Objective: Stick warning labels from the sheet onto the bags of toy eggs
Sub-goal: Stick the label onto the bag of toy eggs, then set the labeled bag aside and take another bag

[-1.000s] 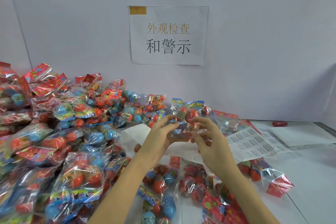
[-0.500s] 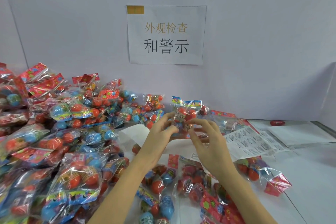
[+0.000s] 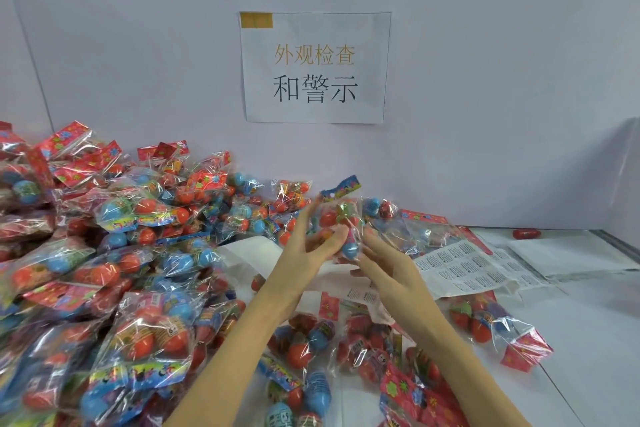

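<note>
I hold one clear bag of toy eggs (image 3: 341, 218) upright above the table, its blue header card on top. My left hand (image 3: 311, 253) pinches the bag's lower left between thumb and fingers, the index finger stretched up along its side. My right hand (image 3: 384, 267) reaches in from the right, straight fingers touching the bag's lower right edge. The white sheet of warning labels (image 3: 460, 267) lies flat on the table just right of my hands, partly under other bags. Whether a label sits on the held bag I cannot tell.
A big pile of egg bags (image 3: 138, 253) fills the left half of the table up to the wall. Several more bags (image 3: 311, 340) lie below my wrists, one (image 3: 485, 319) to the right. A loose red egg (image 3: 526, 234) and white papers (image 3: 571, 253) lie at far right. A paper sign (image 3: 315, 68) hangs on the wall.
The bag has turned from lying across both hands to standing upright. My right hand's fingers have loosened and slid to its lower edge, while the left keeps hold.
</note>
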Action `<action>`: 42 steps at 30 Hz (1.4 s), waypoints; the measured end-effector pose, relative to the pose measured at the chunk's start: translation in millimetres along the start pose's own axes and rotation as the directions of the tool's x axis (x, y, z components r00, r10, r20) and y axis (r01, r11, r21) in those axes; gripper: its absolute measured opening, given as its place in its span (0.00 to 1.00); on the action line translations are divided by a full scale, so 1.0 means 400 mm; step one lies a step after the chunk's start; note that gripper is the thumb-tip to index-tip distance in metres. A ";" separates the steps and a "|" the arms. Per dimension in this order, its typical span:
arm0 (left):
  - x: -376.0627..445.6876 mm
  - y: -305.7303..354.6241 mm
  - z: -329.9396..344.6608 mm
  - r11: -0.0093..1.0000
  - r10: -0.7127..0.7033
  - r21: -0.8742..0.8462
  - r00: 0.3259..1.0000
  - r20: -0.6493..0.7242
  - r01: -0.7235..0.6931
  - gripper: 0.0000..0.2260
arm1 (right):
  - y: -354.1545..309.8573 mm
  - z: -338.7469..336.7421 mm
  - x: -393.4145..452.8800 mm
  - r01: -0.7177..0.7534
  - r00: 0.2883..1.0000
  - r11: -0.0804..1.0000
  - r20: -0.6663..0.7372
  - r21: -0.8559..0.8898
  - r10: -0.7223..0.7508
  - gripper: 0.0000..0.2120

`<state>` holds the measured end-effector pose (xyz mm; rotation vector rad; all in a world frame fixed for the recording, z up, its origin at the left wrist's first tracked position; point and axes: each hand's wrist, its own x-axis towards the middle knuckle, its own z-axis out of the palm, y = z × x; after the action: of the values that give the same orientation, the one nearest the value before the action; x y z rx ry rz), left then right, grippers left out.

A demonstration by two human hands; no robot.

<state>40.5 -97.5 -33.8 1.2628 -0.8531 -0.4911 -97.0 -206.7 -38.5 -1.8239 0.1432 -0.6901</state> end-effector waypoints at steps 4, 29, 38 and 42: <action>0.002 0.001 0.006 0.974 0.197 0.121 0.979 -0.054 -0.189 0.35 | 0.011 -0.017 0.008 -0.061 0.998 0.998 0.018 0.023 0.060 0.22; -0.005 -0.034 -0.021 0.369 0.330 0.811 0.880 0.342 -0.454 0.30 | 0.040 -0.069 0.021 -0.163 0.949 0.935 -0.308 -0.315 0.062 0.11; -0.001 -0.044 -0.006 0.126 0.614 0.911 0.752 0.240 -0.393 0.08 | 0.028 -0.022 0.013 -0.120 0.962 0.954 -0.268 -0.276 0.043 0.12; -0.001 -0.036 -0.011 0.208 0.588 0.919 0.794 0.157 -0.335 0.11 | 0.023 -0.021 0.008 -0.037 0.966 0.931 -0.252 -0.363 -0.060 0.24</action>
<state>45.3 -98.4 -47.9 1.9088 -1.3227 0.8250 -96.6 -218.2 -43.7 -2.0804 0.4616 -0.9610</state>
